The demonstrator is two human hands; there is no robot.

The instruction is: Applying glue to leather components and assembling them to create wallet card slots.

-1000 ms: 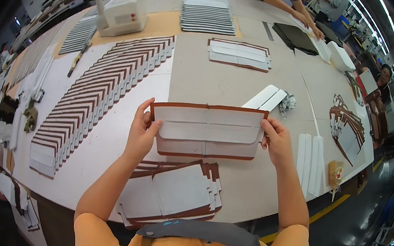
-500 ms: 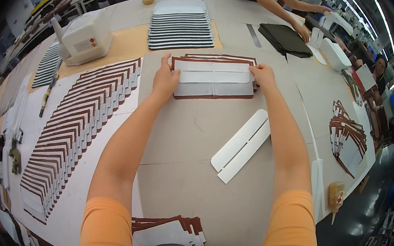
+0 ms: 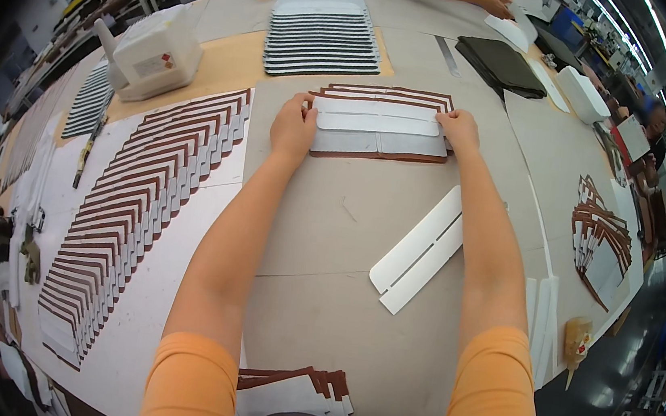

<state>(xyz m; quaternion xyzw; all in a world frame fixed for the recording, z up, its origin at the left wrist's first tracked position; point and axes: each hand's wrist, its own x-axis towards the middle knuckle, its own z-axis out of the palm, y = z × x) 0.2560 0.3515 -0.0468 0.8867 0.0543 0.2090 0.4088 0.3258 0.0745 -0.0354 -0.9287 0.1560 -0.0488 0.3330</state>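
Note:
My left hand (image 3: 293,127) pinches the left end of a white-backed panel with brown edges (image 3: 344,142). The fingers of my right hand (image 3: 459,130) are closed at its right end. Across the panel's upper half lies a white strip (image 3: 378,124) with a narrow lengthwise slit, its ends at my fingertips. Behind and under the panel, more brown-edged pieces (image 3: 390,94) show as a staggered stack. A pair of loose white strips (image 3: 419,254) lies slanted on the table, partly hidden by my right forearm.
Overlapping brown-edged panels (image 3: 147,197) fan out at the left. A white jug (image 3: 153,63) stands behind them. Black-edged panels (image 3: 322,36) and folded dark fabric (image 3: 500,66) lie at the back. At the right are more brown-edged pieces (image 3: 602,232) and a glue bottle (image 3: 576,343).
My view has shifted, so the scene sits slightly to the right. Both hands still grip the panel, now more level on the stack. The co-worker's hand has left the dark fabric.

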